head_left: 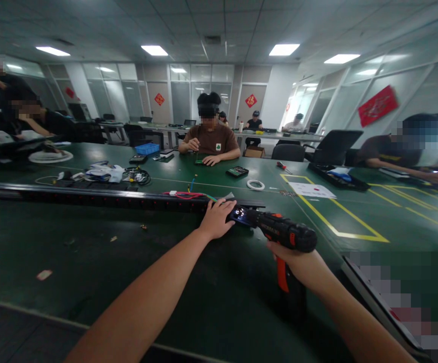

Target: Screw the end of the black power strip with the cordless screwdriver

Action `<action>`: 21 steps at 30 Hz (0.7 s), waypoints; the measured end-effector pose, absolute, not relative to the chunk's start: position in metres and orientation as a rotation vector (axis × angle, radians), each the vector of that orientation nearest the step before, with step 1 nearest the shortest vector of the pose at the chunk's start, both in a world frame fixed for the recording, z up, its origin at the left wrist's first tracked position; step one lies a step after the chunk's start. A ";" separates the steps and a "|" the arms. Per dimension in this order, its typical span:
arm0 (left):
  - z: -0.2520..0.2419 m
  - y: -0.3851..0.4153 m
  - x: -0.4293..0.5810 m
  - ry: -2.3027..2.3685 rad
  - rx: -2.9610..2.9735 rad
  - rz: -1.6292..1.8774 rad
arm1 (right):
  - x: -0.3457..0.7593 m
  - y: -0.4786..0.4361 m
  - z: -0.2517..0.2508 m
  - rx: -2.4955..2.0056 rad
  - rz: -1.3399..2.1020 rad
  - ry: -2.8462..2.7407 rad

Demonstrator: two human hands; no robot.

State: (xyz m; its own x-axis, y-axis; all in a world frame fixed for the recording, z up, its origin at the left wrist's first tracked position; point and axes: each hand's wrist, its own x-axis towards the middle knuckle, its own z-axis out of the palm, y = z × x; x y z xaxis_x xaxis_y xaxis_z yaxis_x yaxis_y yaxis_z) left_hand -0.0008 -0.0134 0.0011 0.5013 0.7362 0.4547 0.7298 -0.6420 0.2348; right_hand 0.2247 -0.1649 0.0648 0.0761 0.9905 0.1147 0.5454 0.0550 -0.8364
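Note:
A long black rail (pixel 135 200) lies across the table, running off the left side. My left hand (pixel 216 220) grips the rail near its right end, fingers over the top and thumb on the near side. My right hand (pixel 293 257) is closed around the handle of a black and orange cordless drill (pixel 287 231). The drill points left, its front end at the lit end of the rail beside my left thumb. The tip of the bit cannot be made out. Red and green wires (pixel 190 194) lie along the rail just behind my left hand.
Across the green table (pixel 128 292) a person (pixel 213 136) works on a small green item. Cables and bags (pixel 105 173), a blue basket (pixel 147 148), a white tape roll (pixel 256 185) and a screwdriver (pixel 281 165) lie beyond the rail. Another person (pixel 389 151) sits at right.

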 end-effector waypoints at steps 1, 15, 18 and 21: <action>0.001 -0.014 -0.001 1.322 2.714 0.830 | 0.225 -0.165 0.065 -1.586 0.741 -1.576; 0.001 -0.012 -0.001 1.320 2.706 0.839 | 0.225 -0.164 0.066 -1.584 0.782 -1.586; 0.000 -0.011 -0.001 1.315 2.712 0.850 | 0.224 -0.165 0.067 -1.535 0.813 -1.591; -0.001 -0.011 -0.001 1.326 2.707 0.841 | 0.223 -0.166 0.067 -1.474 0.836 -1.590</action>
